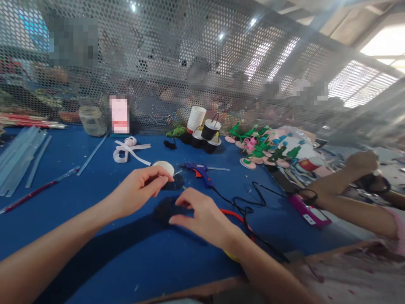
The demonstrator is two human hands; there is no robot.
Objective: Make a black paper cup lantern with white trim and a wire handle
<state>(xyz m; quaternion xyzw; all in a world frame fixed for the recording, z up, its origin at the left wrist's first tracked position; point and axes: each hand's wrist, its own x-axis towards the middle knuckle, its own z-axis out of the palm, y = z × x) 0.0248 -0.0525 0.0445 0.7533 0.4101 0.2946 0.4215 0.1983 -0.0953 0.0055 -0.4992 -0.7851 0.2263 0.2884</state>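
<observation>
My left hand [144,188] is closed in a pinch right beside a white round disc [164,166], with a dark patch under it. Whether the fingertips grip the disc or something thin cannot be made out. My right hand [202,215] hovers lower and to the right, its thumb and forefinger apart with nothing between them. Beyond it a blue glue gun [199,171] with an orange trigger lies on its side, nozzle toward the disc. A glue stick [218,169] pokes out of its back end.
Small black buckets [210,130] and stacked white cups [196,118] stand at the back, near green and pink craft pieces [253,145]. White ribbon [128,150], a phone [119,115] and glue sticks [23,156] lie leftward. A black cord [245,207] runs right toward a purple power strip [308,211] beside another person's arm [341,207].
</observation>
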